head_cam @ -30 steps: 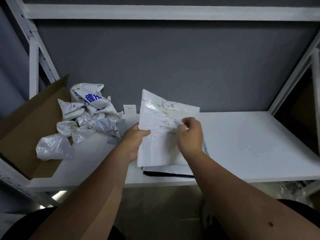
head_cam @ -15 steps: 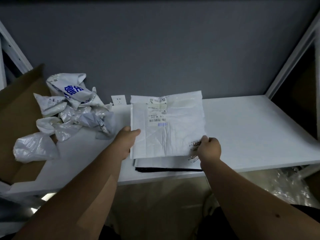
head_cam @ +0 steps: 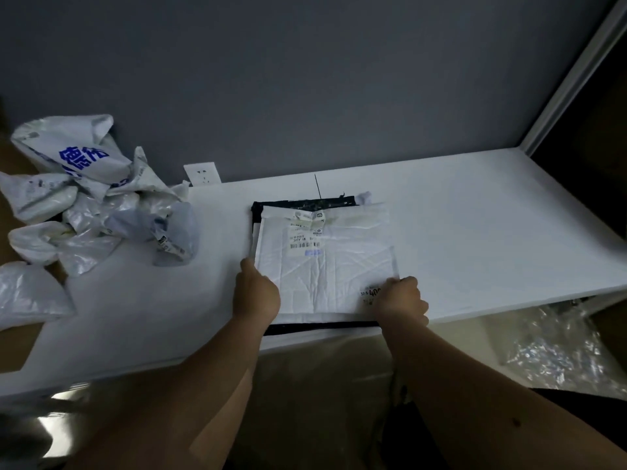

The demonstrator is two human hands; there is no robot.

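Note:
A white mailer bag (head_cam: 325,266) with a barcode label lies flat on top of a small stack of flat bags on the white shelf (head_cam: 475,225). A black bag (head_cam: 305,205) shows at the stack's far and near edges. My left hand (head_cam: 256,293) grips the white bag's near-left corner, thumb along its left edge. My right hand (head_cam: 400,298) grips the near-right corner, fingers curled over the printed numbers there.
A heap of crumpled white plastic bags (head_cam: 91,205), one with blue lettering, spills from a cardboard box (head_cam: 13,344) at the left. A wall socket (head_cam: 202,173) sits behind. Clear plastic wrap (head_cam: 556,347) lies below the shelf at right. A shelf post (head_cam: 573,72) rises at right.
The white bag went from upright in my hands to flat on the stack. My right hand moved from its label down to the near-right corner. The view tilted downward.

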